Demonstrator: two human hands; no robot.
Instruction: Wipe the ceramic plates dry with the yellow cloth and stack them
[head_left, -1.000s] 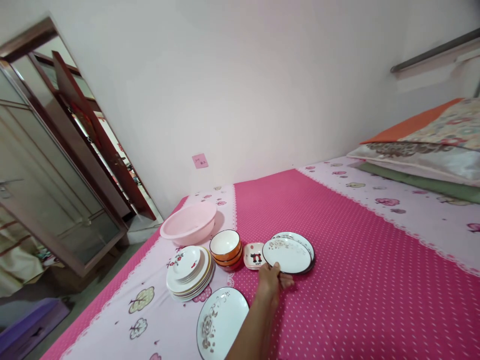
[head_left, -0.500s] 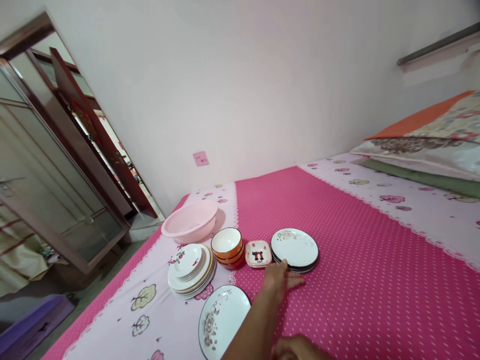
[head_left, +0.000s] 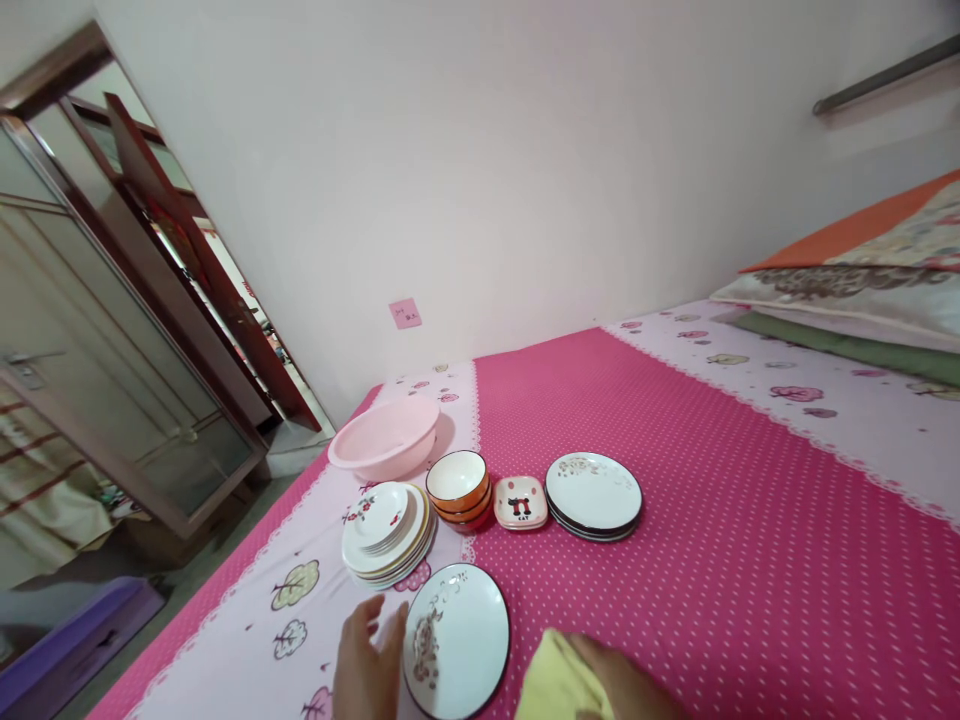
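Note:
My left hand is open with its fingers spread, at the left rim of a white dark-rimmed plate with a flower pattern lying on the pink bedsheet. My right hand sits at the bottom edge, closed on a yellow cloth just right of that plate. Farther off, a low stack of matching dark-rimmed plates rests untouched.
A row beyond the hands holds a small square cat dish, stacked orange bowls, a pile of white flowered plates and a pink basin. Folded pillows lie at the right. An open door stands left of the bed.
My left hand set a plate on the far stack, let go and drew back to the near plate's left rim. My right hand came into view holding the yellow cloth.

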